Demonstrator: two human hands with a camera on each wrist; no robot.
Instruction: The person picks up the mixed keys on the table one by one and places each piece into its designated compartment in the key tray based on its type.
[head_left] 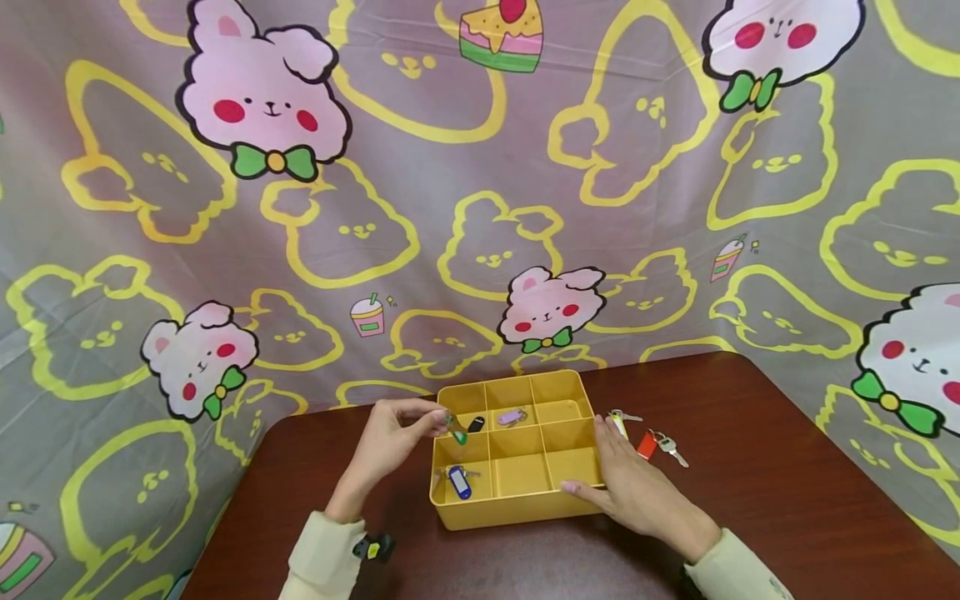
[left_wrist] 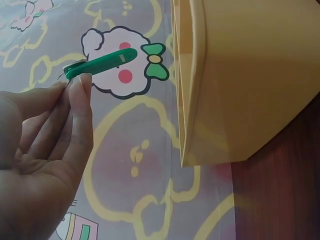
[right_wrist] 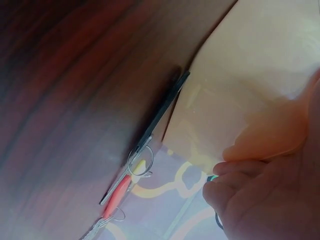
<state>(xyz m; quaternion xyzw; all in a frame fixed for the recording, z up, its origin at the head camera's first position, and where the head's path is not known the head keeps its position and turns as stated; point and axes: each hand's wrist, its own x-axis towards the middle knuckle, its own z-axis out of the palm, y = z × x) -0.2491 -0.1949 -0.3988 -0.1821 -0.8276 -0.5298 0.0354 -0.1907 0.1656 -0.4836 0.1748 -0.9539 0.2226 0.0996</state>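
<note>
A yellow divided box (head_left: 525, 510) stands on the table, two rows of three compartments. Above its left side, my left hand (head_left: 395, 446) pinches the ring end of a green key tag (left_wrist: 102, 63) between thumb and fingers. A blue key tag (head_left: 460, 482) with keys lies in the front left compartment. At the back left is a black key tag (head_left: 476, 424), and at the back middle a purple key tag (head_left: 511, 417). My right hand (head_left: 645, 487) rests against the box's right side, fingers extended, thumb at the front rim.
Right of the box lie a red key tag (head_left: 647, 444) with a key and a yellow key tag (head_left: 618, 426), partly behind my hand. The right wrist view shows another black key tag (right_wrist: 162, 112) close to the box. A patterned cloth (head_left: 435, 242) hangs behind the table.
</note>
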